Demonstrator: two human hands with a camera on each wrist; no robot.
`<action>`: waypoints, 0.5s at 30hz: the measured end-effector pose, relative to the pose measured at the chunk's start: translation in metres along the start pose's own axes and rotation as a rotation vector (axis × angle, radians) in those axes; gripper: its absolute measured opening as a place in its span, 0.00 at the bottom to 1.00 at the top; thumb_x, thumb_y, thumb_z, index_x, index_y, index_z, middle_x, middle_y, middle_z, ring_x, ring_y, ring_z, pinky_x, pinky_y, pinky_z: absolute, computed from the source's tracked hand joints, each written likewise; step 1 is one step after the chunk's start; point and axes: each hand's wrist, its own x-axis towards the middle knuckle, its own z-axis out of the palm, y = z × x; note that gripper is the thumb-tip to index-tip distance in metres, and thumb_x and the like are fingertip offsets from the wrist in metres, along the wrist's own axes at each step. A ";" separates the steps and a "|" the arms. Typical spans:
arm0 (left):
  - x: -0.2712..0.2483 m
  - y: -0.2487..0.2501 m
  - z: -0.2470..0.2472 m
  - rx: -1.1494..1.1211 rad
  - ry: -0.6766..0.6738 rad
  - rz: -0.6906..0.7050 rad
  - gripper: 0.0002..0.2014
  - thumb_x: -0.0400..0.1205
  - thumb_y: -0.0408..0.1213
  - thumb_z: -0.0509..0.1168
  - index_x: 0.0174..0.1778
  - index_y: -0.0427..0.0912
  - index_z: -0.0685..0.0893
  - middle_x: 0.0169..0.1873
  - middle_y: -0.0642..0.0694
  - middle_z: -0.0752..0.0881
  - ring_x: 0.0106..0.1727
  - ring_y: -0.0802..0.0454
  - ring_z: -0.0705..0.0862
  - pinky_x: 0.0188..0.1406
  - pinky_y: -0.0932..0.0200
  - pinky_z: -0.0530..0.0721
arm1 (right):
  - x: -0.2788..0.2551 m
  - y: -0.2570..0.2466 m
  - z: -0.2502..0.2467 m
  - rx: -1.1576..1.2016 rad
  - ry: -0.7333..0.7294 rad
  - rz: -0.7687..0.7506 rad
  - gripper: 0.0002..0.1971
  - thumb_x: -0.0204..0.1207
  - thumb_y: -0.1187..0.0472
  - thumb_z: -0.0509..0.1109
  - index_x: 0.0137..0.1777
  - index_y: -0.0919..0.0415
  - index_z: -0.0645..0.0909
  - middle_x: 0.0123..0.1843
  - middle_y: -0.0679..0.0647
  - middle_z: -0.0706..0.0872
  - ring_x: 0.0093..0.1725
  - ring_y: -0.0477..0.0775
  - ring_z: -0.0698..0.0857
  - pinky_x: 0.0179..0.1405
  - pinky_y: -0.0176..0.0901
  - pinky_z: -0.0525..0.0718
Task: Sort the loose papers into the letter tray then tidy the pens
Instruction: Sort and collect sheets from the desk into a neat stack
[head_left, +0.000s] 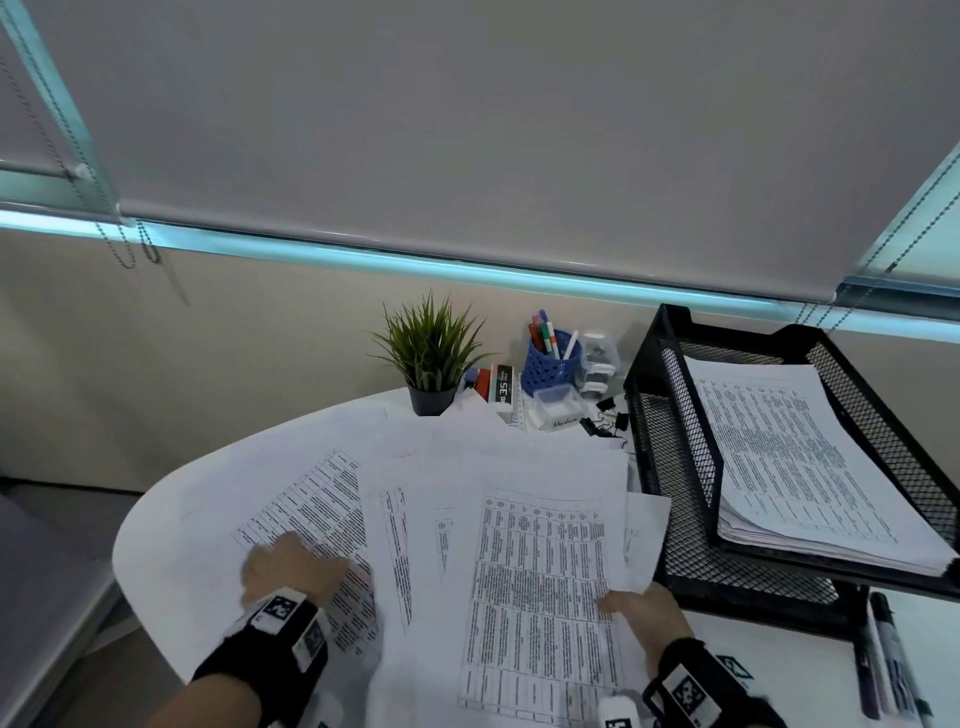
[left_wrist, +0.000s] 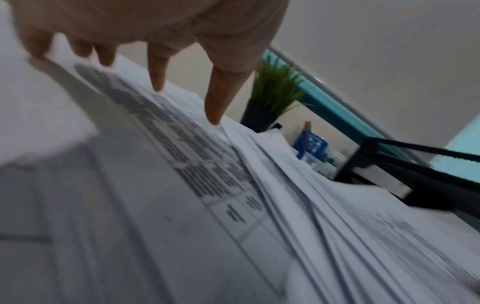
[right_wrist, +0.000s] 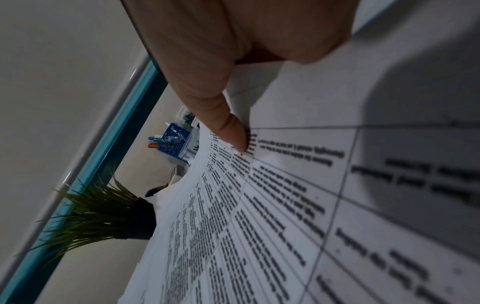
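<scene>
Loose printed papers (head_left: 467, 467) lie fanned over the round white table (head_left: 156, 545). My left hand (head_left: 291, 569) presses straight fingertips (left_wrist: 215, 102) onto a tabled sheet (head_left: 322, 509) at the left of the pile. My right hand (head_left: 644, 613) pinches the right edge of the top sheet (head_left: 540, 587). Its thumb (right_wrist: 228, 127) lies on the print and its fingers are hidden under the paper. The black mesh letter tray (head_left: 670, 415) stands at the right with a stack of papers (head_left: 789, 452) in its top tier. Pens stand in a blue cup (head_left: 550, 364). Two dark markers (head_left: 883, 654) lie loose at the lower right.
A potted plant (head_left: 431, 358), small boxes (head_left: 501, 389), clear plastic containers (head_left: 556, 405) and binder clips (head_left: 608, 415) crowd the back of the table by the wall. The table's left edge drops off beside my left arm.
</scene>
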 end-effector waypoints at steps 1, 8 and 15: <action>0.007 -0.004 -0.003 -0.012 0.012 -0.105 0.39 0.60 0.54 0.78 0.62 0.38 0.76 0.66 0.32 0.73 0.67 0.33 0.74 0.64 0.39 0.78 | 0.003 0.002 -0.003 0.003 0.013 0.011 0.18 0.66 0.79 0.70 0.58 0.75 0.79 0.54 0.63 0.86 0.53 0.62 0.81 0.55 0.47 0.72; 0.018 0.000 -0.010 -0.171 0.083 -0.378 0.28 0.58 0.35 0.81 0.48 0.29 0.77 0.51 0.27 0.77 0.56 0.31 0.77 0.53 0.40 0.75 | 0.016 0.013 -0.005 -0.020 0.022 0.083 0.35 0.62 0.71 0.77 0.70 0.74 0.70 0.68 0.65 0.78 0.67 0.67 0.76 0.70 0.58 0.71; -0.001 -0.015 -0.014 -0.596 0.103 -0.136 0.23 0.76 0.28 0.69 0.66 0.32 0.71 0.59 0.32 0.80 0.57 0.35 0.80 0.50 0.51 0.73 | 0.001 0.004 0.001 0.043 -0.184 0.046 0.23 0.62 0.78 0.78 0.57 0.67 0.80 0.53 0.60 0.88 0.57 0.63 0.83 0.67 0.55 0.75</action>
